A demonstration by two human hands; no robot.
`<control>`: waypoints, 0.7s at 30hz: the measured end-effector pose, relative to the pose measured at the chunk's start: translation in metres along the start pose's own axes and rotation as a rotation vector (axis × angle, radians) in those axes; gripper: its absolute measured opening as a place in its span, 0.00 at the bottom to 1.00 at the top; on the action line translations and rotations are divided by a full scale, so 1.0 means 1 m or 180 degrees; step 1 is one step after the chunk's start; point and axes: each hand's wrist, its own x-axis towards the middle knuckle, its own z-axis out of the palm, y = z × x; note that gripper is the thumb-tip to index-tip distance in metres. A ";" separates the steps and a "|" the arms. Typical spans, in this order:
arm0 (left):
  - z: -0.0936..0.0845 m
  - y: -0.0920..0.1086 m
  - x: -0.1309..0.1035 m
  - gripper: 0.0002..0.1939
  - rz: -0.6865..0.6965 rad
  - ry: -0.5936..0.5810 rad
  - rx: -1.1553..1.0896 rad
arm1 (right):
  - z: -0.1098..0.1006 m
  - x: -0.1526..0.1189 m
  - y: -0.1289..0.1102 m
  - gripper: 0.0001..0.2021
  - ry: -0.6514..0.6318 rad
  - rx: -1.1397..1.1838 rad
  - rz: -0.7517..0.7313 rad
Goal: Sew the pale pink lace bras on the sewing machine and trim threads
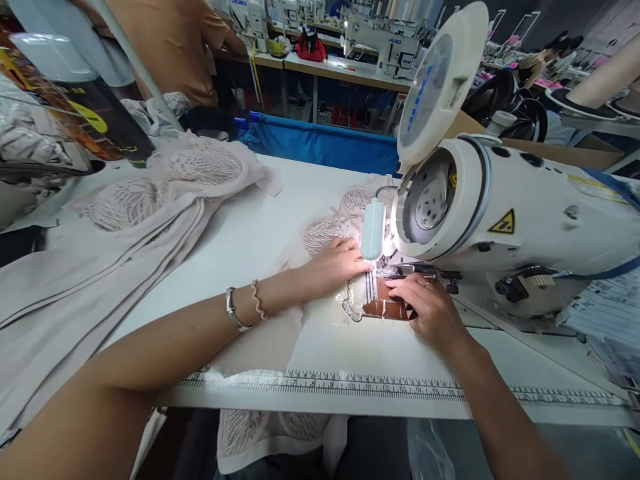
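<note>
My left hand (340,268) is on a beige lace garment (324,235) at the sewing machine (450,200). Its fingers are closed on the fabric beside the needle area, with the fingertips partly hidden by the pale lamp (373,230). Across from it, my right hand (431,307) reaches under the machine head, fingers stretched out over a brown plate (395,308). Nothing shows between those fingers, and its thumb is mostly hidden. Narrow light strips (370,288) run in front of the needle area, between the two hands. Needle and presser foot are largely covered.
More beige garments (200,167) are piled on the left of the white table (270,233), near a dark spray can (100,113). A ruler tape (350,387) lines the front edge. Another lace piece (280,433) lies on my lap. A co-worker (165,47) sits beyond.
</note>
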 end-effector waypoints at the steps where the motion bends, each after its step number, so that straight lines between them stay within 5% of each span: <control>1: 0.003 0.001 0.000 0.14 -0.0259 0.0017 0.0054 | -0.001 0.001 0.000 0.25 0.0005 0.0038 -0.0016; 4: 0.010 -0.003 -0.007 0.13 -0.0906 0.0094 0.0175 | -0.008 0.005 -0.001 0.23 -0.0094 0.0217 0.0017; 6: 0.005 -0.017 -0.022 0.23 -0.1023 0.0173 0.0178 | -0.016 0.006 -0.005 0.18 -0.0348 0.0346 0.0177; 8: -0.010 -0.040 -0.048 0.32 -0.1166 0.0433 0.0228 | -0.026 0.004 -0.013 0.15 -0.0597 0.0453 0.0367; 12: -0.056 -0.094 -0.126 0.22 -0.2352 0.1624 0.1092 | -0.034 -0.015 -0.034 0.17 -0.0655 0.0599 0.0328; 14: -0.075 -0.108 -0.163 0.20 -0.2686 0.1774 0.1369 | -0.030 -0.027 -0.044 0.19 -0.0473 0.0555 0.0261; 17: -0.089 -0.109 -0.196 0.20 -0.2763 0.1583 0.1527 | -0.020 -0.041 -0.055 0.20 -0.0311 0.0519 0.0266; 21: -0.096 -0.100 -0.206 0.20 -0.2882 0.1548 0.1660 | -0.013 -0.051 -0.060 0.18 -0.0204 0.0659 0.0389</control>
